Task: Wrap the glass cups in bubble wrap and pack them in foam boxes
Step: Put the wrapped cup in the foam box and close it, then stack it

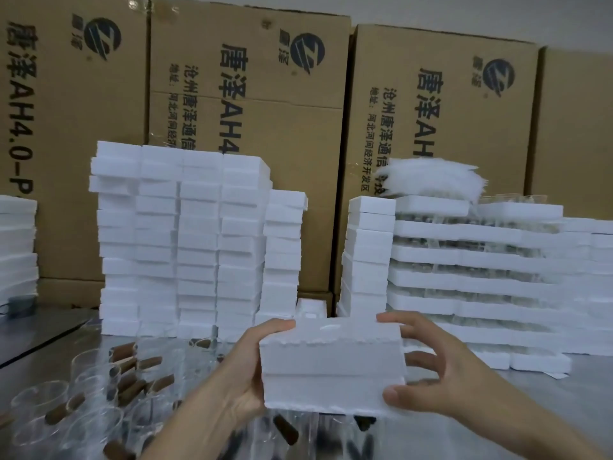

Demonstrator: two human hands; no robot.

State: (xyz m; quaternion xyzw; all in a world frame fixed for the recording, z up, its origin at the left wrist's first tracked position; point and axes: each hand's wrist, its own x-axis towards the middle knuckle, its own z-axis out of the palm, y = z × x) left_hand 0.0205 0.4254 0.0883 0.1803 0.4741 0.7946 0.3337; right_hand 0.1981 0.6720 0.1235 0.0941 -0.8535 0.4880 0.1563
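Both grips clasp one closed white foam box [331,366], held above the near edge of the worktop [530,393]. Its two halves meet in a level seam across the front, and what lies inside is hidden. At the box's left end, the left grip [232,376] curls round it with the thumb laid on the top face and the fingers tucked beneath. At the right end, the right grip [441,370] presses its thumb against the lower front corner, and its spread fingers wrap round the end and onto the top. Below and to the left of the held box, loose glass cups [93,376] with brown handles [149,363] crowd the worktop's near-left part, some lying on their sides; more of them show under the box. Toward the far edge, a tall stack of foam boxes [179,244] rises behind the left grip. Flat foam trays [464,260], layered with glassware between them, stand behind the right grip. A ragged pile of bubble wrap [434,177] rests on top of those trays. Printed cardboard cartons [265,94] line the back.
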